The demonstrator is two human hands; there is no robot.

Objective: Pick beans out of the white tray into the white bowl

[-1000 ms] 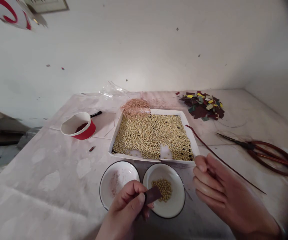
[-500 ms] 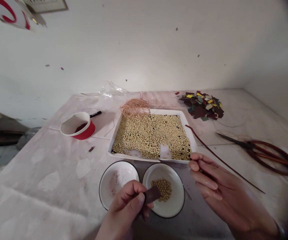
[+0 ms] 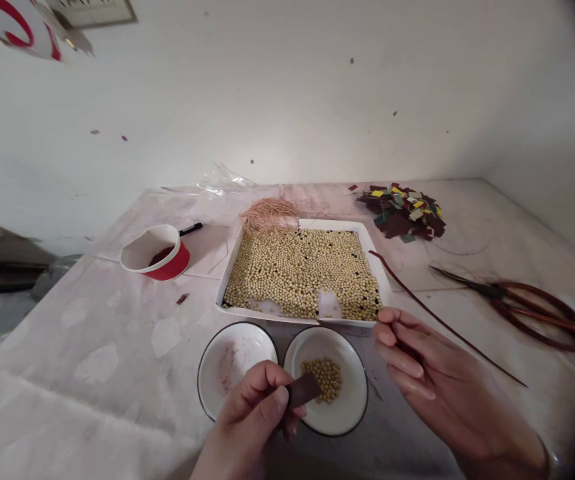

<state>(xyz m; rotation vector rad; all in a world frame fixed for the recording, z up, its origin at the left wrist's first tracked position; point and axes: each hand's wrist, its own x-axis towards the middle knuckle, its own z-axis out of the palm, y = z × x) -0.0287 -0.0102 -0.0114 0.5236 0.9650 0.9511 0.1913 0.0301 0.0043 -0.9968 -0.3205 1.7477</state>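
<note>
My left hand pinches a small dark brown piece between thumb and fingers, holding it over the near edge of the right white bowl, which contains a few pale round beans. An almost empty left bowl stands beside it. My right hand hovers just right of that bowl, by the front right corner of the white tray full of the same beans. Its fingers are curled together with the thumb on top; something dark shows between them, too small to name.
A long dark strip runs from the tray's right side across the table. Red-handled scissors lie at the right. A pile of coloured scraps and a bundle of thin copper threads lie behind the tray. A red paper cup stands at the left.
My right hand has shifted a little left and up toward the tray's corner, its fingers loosening from a tight curl. My left hand and the brown piece have stayed put.
</note>
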